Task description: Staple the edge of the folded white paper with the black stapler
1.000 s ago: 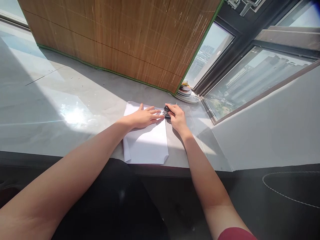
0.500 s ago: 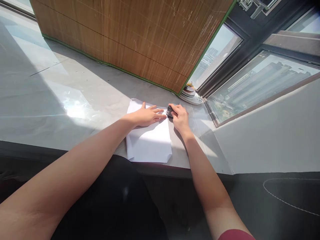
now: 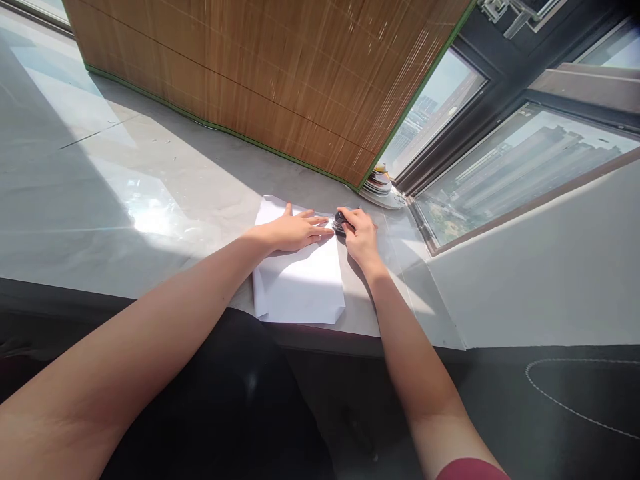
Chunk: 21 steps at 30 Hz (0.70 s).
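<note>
White paper [image 3: 303,287] lies at the front edge of the grey marble-like ledge, its left side and some corners folded. My left hand [image 3: 295,231] rests flat on its upper part, fingers spread and pointing right. At the paper's upper right edge, my right hand [image 3: 361,235] is closed around a small black and silver tool [image 3: 339,220] that looks like a stapler or punch. The fingers hide part of the tool. My left fingertips are close beside it.
A brown slatted blind [image 3: 260,80] with green edging hangs low behind the ledge [image 3: 200,160]. Stacked round items [image 3: 379,183] stand by the window corner. A window frame [image 3: 450,150] and white wall [image 3: 530,267] are on the right.
</note>
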### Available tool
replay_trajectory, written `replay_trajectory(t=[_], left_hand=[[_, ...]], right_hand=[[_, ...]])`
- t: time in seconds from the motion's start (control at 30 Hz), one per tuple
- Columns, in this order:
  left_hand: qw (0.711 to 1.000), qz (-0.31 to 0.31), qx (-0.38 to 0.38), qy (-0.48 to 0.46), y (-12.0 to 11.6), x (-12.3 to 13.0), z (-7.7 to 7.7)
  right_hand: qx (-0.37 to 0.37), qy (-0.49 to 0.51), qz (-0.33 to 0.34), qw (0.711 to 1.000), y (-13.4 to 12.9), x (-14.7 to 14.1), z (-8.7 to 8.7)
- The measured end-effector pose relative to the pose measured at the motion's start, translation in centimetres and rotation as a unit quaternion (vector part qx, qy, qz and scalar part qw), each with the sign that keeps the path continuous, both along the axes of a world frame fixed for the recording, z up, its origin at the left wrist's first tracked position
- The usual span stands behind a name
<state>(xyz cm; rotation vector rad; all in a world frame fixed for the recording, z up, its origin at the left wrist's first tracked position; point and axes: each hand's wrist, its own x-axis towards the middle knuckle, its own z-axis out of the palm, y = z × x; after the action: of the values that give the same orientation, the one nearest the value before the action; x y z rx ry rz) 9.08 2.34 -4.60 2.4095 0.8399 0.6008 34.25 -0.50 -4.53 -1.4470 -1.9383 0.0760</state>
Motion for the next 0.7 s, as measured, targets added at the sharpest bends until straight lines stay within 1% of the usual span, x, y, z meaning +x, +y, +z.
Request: replay_trajectory(t=[0.1, 0.23, 0.33, 0.7], left_hand=[[0.999, -0.014, 0.016, 0.024, -0.08, -0.08, 0.18], [0.995, -0.032, 0.047, 0.086, -0.19, -0.28, 0.48], [0.99, -0.041, 0.065, 0.116, -0.2, -0.35, 0.61], [0.989, -0.038, 0.073, 0.124, -0.18, -0.39, 0.57]], right_hand=[[0.003, -0.004, -0.004, 1.0, -0.15, -0.2, 0.15], [-0.004, -0.025, -0.015, 1.0, -0.4, -0.45, 0.5], [-0.01, -0.044, -0.023, 0.999, -0.53, -0.54, 0.71], [-0.011, -0.043, -0.029, 0.999, -0.63, -0.75, 0.86]])
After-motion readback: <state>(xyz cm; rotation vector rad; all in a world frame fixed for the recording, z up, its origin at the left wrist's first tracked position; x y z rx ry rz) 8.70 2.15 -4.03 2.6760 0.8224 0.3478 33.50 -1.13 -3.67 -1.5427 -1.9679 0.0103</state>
